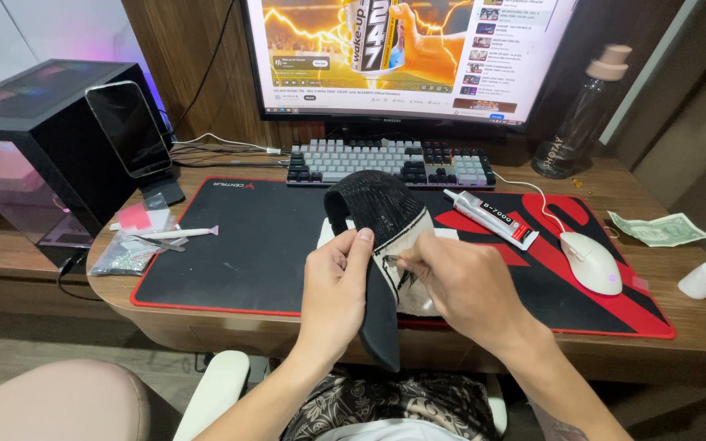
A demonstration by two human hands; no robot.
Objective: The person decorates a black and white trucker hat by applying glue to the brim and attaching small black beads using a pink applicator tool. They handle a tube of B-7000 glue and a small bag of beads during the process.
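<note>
While the left hand (338, 286) grips the black cap (382, 245) by its brim, the right hand (459, 286) pinches a thin tool (391, 260) against its white lining. A glue tube (490, 218) lies just beyond the right hand, a white mouse (592, 261) farther right.

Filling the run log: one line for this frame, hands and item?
left hand: holds cap | right hand: pinches small tool at cap front | glue tube: on mat, untouched

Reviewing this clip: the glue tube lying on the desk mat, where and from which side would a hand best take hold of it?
Probably at the middle of the glue tube, from above. It lies flat and slanted on the desk mat, nozzle toward the keyboard, so both long sides are free for a pinch across its narrow width. The right hand is nearer; the mouse sits beside the tube's lower end.
</note>
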